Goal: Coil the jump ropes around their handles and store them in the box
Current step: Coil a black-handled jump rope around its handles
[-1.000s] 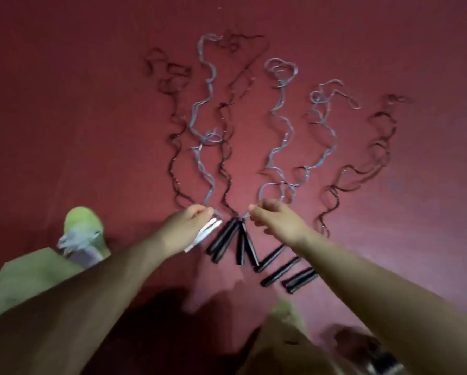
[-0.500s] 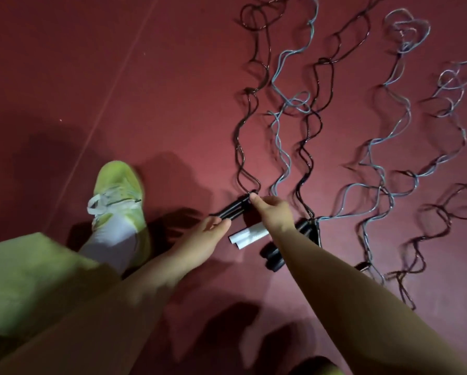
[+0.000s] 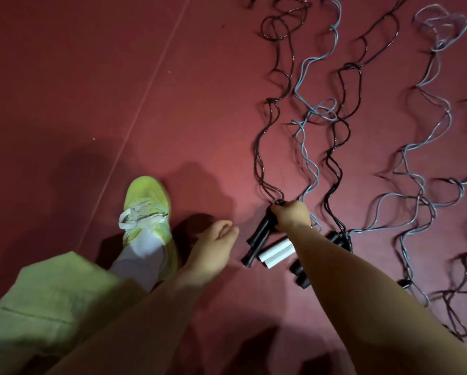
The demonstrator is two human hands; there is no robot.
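Note:
Several wavy jump ropes lie stretched out on the red floor, some black, some pale blue. My right hand (image 3: 292,214) grips the upper ends of a pair of black handles (image 3: 258,239) where their black rope (image 3: 265,147) leaves them. Two white handles (image 3: 275,253) lie just right of that pair, with their pale blue rope (image 3: 304,125) running away from me. Another pair of black handles (image 3: 298,274) shows partly under my right forearm. My left hand (image 3: 213,247) hovers left of the black pair, fingers loosely curled, holding nothing. No box is in view.
My foot in a lime-green shoe (image 3: 147,212) with a white sock stands left of the handles, below it my green trouser leg (image 3: 51,307). More pale blue ropes (image 3: 440,109) and a black rope (image 3: 454,296) lie to the right. A thin seam line (image 3: 146,96) crosses the floor diagonally.
My right hand has taken hold of the black handle pair at its rope end. My left hand has let go of the handles and drawn back to the left. The view moved closer.

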